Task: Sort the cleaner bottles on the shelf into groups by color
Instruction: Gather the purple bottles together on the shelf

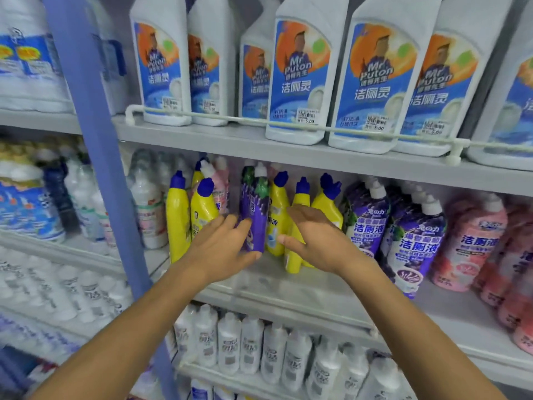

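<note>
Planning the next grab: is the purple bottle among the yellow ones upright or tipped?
Upright, near vertical: the purple bottle stands cap-up between yellow bottles. The left hand touches its side.

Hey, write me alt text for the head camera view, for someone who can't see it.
A person's left hand touches a lone purple bottle standing among yellow bottles on the middle shelf, the open right hand beside it. More purple bottles and pink bottles are grouped further right.

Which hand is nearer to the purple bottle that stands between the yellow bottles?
Left. The left hand touches the purple bottle at its lower part; the right hand is apart, to its right, before the yellow bottles.
</note>
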### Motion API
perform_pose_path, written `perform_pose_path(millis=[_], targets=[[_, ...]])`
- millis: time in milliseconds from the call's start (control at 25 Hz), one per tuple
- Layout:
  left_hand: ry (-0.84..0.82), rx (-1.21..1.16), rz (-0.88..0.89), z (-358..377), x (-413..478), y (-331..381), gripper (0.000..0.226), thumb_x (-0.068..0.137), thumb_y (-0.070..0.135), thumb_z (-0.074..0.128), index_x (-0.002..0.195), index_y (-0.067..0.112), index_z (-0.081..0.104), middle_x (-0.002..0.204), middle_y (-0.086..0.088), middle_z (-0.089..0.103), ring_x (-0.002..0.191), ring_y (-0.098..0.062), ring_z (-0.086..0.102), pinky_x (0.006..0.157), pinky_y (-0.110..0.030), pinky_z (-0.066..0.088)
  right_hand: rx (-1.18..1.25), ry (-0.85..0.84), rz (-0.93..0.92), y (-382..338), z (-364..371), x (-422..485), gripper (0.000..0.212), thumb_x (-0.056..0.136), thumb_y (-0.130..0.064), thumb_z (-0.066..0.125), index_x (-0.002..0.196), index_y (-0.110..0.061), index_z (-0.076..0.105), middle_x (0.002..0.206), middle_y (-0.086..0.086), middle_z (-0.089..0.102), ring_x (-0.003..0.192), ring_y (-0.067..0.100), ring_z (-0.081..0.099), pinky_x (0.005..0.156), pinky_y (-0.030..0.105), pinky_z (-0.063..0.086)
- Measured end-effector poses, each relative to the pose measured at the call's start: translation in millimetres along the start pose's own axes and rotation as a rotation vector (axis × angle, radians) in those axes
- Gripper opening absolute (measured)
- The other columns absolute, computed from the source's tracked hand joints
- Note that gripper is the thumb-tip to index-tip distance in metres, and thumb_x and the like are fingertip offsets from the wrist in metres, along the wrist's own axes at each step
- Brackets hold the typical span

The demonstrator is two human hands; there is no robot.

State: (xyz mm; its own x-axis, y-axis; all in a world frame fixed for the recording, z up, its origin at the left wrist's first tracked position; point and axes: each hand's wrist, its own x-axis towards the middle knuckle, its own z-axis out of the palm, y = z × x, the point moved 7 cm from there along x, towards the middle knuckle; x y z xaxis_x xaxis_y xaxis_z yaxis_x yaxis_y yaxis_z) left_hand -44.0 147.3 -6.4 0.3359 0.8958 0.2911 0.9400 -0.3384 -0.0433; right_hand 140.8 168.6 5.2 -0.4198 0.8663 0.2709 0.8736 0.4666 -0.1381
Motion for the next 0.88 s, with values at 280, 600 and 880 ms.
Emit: perform_pose_path(millis=[280, 600, 880], targets=[[0.006, -0.060, -0.012, -8.7, 50.9, -11.1, 0.072, 0.088, 0.065, 0.057, 0.141, 0.017, 0.044, 0.130, -0.009, 0.056, 0.120, -0.034, 0.055, 0.091, -0.043, 0.052, -0.015, 0.111, 0.089, 45.9, -33.0, -3.9, 0.073, 0.097, -0.061, 0.047, 0.153, -0.017, 0.035, 0.152, 0.007, 0.042, 0.139, 0.029, 0.040, 0.110, 0.043, 0.040], [-0.016, -0.138, -0.066, -22.2, 106.2, -23.7, 0.070, 0.089, 0.063, 0.056, 0.144, 0.024, 0.039, 0.143, -0.009, 0.050, 0.128, -0.034, 0.051, 0.096, -0.046, 0.050, 0.011, 0.072, 0.296, 95.1, -31.7, 9.5, 0.051, 0.098, -0.052, 0.055, 0.125, -0.009, 0.052, 0.117, 0.011, 0.059, 0.114, 0.030, 0.053, 0.086, 0.034, 0.042], [0.044, -0.295, 0.088, -25.5, 135.1, 49.5, 0.074, 0.091, 0.054, 0.063, 0.151, 0.022, 0.035, 0.152, -0.005, 0.044, 0.137, -0.029, 0.043, 0.104, -0.037, 0.042, 0.066, 0.129, 0.266, 108.3, -12.0, 24.2, 0.045, 0.096, -0.044, 0.063, 0.118, -0.005, 0.059, 0.109, 0.017, 0.065, 0.103, 0.035, 0.058, 0.075, 0.031, 0.036]])
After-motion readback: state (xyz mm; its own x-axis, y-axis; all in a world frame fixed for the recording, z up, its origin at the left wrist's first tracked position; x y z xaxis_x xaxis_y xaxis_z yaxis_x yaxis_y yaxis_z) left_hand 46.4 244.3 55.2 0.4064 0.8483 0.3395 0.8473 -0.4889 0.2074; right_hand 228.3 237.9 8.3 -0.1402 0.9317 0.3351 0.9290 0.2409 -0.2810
